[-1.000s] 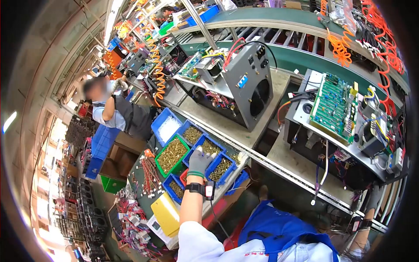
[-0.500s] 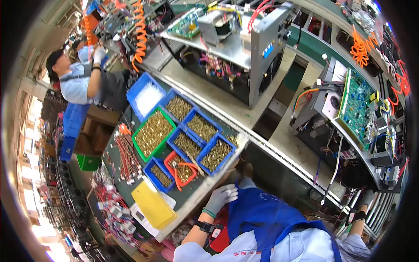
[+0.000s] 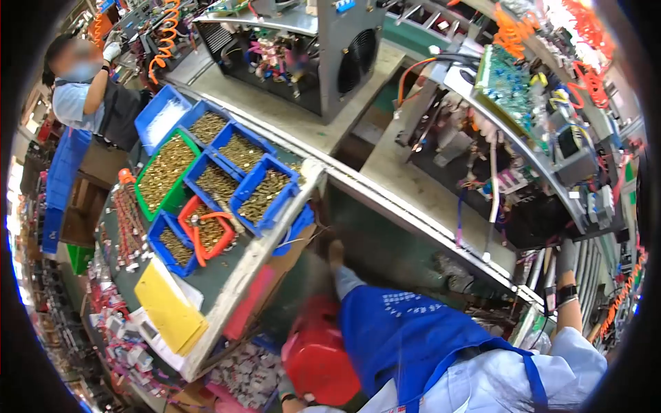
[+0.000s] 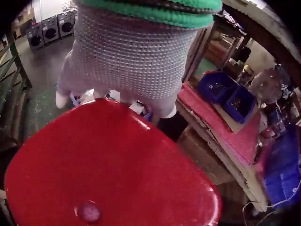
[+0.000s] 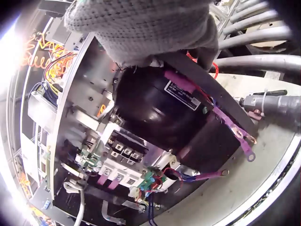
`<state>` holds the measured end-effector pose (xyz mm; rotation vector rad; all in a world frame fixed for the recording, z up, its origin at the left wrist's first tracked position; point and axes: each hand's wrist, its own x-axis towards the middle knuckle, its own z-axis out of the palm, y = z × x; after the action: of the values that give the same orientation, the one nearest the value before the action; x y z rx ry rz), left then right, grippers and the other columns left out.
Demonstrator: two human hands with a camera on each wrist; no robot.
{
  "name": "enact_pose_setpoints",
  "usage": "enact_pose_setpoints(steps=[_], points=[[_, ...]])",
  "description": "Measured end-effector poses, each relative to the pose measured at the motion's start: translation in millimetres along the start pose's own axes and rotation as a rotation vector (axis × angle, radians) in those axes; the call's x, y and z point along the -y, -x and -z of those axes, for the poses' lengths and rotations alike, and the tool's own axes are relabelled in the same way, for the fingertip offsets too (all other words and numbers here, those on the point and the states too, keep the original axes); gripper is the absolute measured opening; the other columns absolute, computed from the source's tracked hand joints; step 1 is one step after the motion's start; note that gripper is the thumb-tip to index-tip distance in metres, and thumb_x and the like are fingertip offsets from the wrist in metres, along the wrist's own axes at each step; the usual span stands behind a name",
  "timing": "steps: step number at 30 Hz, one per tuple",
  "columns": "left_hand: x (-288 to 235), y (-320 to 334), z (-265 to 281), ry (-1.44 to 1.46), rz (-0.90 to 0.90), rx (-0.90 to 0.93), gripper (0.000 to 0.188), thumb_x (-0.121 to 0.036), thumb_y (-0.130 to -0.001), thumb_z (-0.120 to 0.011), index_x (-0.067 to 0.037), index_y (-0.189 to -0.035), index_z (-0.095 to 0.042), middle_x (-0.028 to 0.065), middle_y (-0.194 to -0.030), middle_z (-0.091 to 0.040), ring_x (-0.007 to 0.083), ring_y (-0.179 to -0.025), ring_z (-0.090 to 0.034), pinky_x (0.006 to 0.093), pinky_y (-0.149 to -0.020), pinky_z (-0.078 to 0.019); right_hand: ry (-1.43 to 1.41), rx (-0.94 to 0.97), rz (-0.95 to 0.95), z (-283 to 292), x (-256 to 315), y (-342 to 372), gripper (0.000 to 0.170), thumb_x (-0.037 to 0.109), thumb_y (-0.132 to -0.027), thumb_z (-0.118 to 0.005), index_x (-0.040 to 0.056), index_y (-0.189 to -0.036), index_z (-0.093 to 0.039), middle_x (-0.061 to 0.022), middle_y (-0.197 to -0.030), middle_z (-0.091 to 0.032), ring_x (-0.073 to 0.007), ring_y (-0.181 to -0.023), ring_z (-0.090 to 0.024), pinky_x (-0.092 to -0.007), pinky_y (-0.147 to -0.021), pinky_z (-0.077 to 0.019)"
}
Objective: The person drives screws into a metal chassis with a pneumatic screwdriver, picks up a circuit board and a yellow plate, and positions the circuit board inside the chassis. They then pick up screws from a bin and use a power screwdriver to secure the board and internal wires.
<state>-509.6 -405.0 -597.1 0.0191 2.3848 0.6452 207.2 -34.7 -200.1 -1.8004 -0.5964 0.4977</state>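
Note:
A red stool (image 3: 320, 361) stands beside the person in the blue apron. In the left wrist view the gloved left hand (image 4: 127, 56) grips the far edge of the red seat (image 4: 113, 160), its fingers curled over the rim. The head view shows only a little of that hand (image 3: 286, 389), at the stool's left side. At the far right, the gloved right hand (image 3: 567, 256) is at the lower end of an opened machine unit (image 3: 475, 141). Close up, the right hand (image 5: 146, 30) holds the edge of the unit's black panel (image 5: 221, 99), its fingertips partly hidden.
Blue bins (image 3: 258, 193), a green bin (image 3: 165, 175) and a red bin (image 3: 206, 230) of small brass-coloured parts stand on the bench (image 3: 237, 292). Yellow sheets (image 3: 165, 306) lie nearby. A second unit (image 3: 348, 62) stands on the line. Another person (image 3: 82, 89) works at upper left.
The left hand has moved from the bins down past the bench edge and taken hold of the red stool. More of the stool shows. The head view has shifted; the right hand stays by the unit.

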Motion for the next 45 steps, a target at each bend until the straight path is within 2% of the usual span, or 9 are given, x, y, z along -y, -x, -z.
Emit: enact_pose_setpoints(steps=[6, 14, 28, 35, 38, 39, 40, 43, 45], points=[[-68.5, 39.3, -148.7, 0.164, -0.148, 0.307, 0.045, -0.027, -0.091, -0.057, 0.002, -0.125, -0.051, 0.0177, -0.113, -0.061, 0.0241, -0.099, -0.061, 0.0374, -0.083, -0.0491, -0.027, -0.050, 0.068, -35.0, 26.0, 26.5, 0.010, 0.020, -0.087, -0.055, 0.0106, -0.087, -0.057, 0.0003, -0.069, -0.053, -0.0119, -0.054, -0.047, -0.0273, -0.047, -0.0358], [-161.1, 16.3, -132.4, 0.126, -0.408, 0.463, 0.043, -0.027, -0.093, -0.054, 0.001, -0.125, -0.050, 0.0161, -0.111, -0.061, 0.0227, -0.095, -0.061, 0.0356, -0.078, -0.0498, 0.010, -0.101, 0.014, -49.9, 33.6, 44.6, 0.011, 0.017, -0.085, -0.057, 0.0065, -0.087, -0.061, 0.0012, -0.069, -0.054, -0.0100, -0.057, -0.046, -0.0286, -0.051, -0.0362], [-588.8, 3.1, -217.8, -0.083, -1.002, 1.035, 0.040, -0.027, -0.096, -0.049, 0.000, -0.125, -0.049, 0.0133, -0.107, -0.061, 0.0203, -0.089, -0.060, 0.0325, -0.070, -0.0510, -0.037, -0.346, 0.157, -43.4, -43.8, 28.1, 0.020, 0.013, -0.088, -0.055, -0.0034, -0.095, -0.065, -0.0041, -0.081, -0.064, -0.0114, -0.077, -0.053, -0.0303, -0.069, -0.0444], [-591.1, 30.7, -194.8, -0.175, -1.035, 1.215, 0.039, -0.028, -0.097, -0.047, 0.000, -0.125, -0.048, 0.0119, -0.105, -0.061, 0.0190, -0.086, -0.060, 0.0309, -0.066, -0.0516, -0.146, -0.384, 0.244, -52.6, -41.1, 38.1, 0.019, 0.011, -0.087, -0.056, -0.0038, -0.096, -0.064, -0.0023, -0.084, -0.065, -0.0107, -0.080, -0.054, -0.0287, -0.072, -0.0450], [-549.4, 21.0, -131.2, -0.253, -0.991, 1.212, 0.039, -0.028, -0.098, -0.046, 0.000, -0.125, -0.048, 0.0113, -0.105, -0.061, 0.0185, -0.085, -0.060, 0.0302, -0.064, -0.0518, -0.005, -0.355, 0.156, -66.8, 2.1, 70.9, 0.033, 0.011, -0.087, -0.053, -0.0048, -0.117, -0.056, -0.0086, -0.107, -0.063, -0.0129, -0.098, -0.054, -0.0284, -0.087, -0.0435], [-581.7, 87.1, -116.8, -0.074, -0.810, 1.279, 0.032, -0.026, -0.098, -0.047, 0.000, -0.116, -0.049, 0.0131, -0.096, -0.064, 0.0144, -0.072, -0.059, 0.0257, -0.051, -0.0472, -0.050, -0.435, 0.312, -84.4, 19.7, 89.4, 0.040, 0.009, -0.087, -0.052, -0.0040, -0.124, -0.049, -0.0112, -0.116, -0.059, -0.0154, -0.106, -0.052, -0.0296, -0.091, -0.0423], [-610.9, 120.1, -111.5, -0.284, -0.642, 1.270, 0.032, -0.018, -0.092, -0.056, 0.004, -0.115, -0.059, 0.0128, -0.099, -0.067, 0.0154, -0.087, -0.065, 0.0300, -0.075, -0.0522, -0.098, -0.518, 0.470, -104.3, 36.3, 110.6, 0.048, 0.006, -0.086, -0.051, -0.0032, -0.132, -0.043, -0.0139, -0.126, -0.054, -0.0179, -0.113, -0.050, -0.0308, -0.096, -0.0411], [-631.7, 210.4, -95.9, -0.395, -0.941, 1.460, 0.036, -0.025, -0.095, -0.052, 0.007, -0.107, -0.063, 0.0125, -0.096, -0.068, 0.0136, -0.080, -0.063, 0.0245, -0.072, -0.0501, 0.180, -0.756, 0.504, -157.1, 68.2, 189.9, 0.062, -0.002, -0.079, -0.053, -0.0039, -0.138, -0.033, -0.0186, -0.131, -0.049, -0.0277, -0.120, -0.049, -0.0386, -0.098, -0.0417], [-637.7, 240.2, -92.1, -0.478, -0.952, 1.676, 0.050, -0.040, -0.095, -0.050, 0.006, -0.109, -0.062, 0.0156, -0.101, -0.068, 0.0131, -0.076, -0.062, 0.0251, -0.073, -0.0492, 0.410, -0.511, 0.598, -173.0, 47.4, 227.6, 0.046, 0.007, -0.076, -0.059, -0.0018, -0.119, -0.047, -0.0174, -0.108, -0.056, -0.0274, -0.101, -0.057, -0.0355, -0.089, -0.0452]])
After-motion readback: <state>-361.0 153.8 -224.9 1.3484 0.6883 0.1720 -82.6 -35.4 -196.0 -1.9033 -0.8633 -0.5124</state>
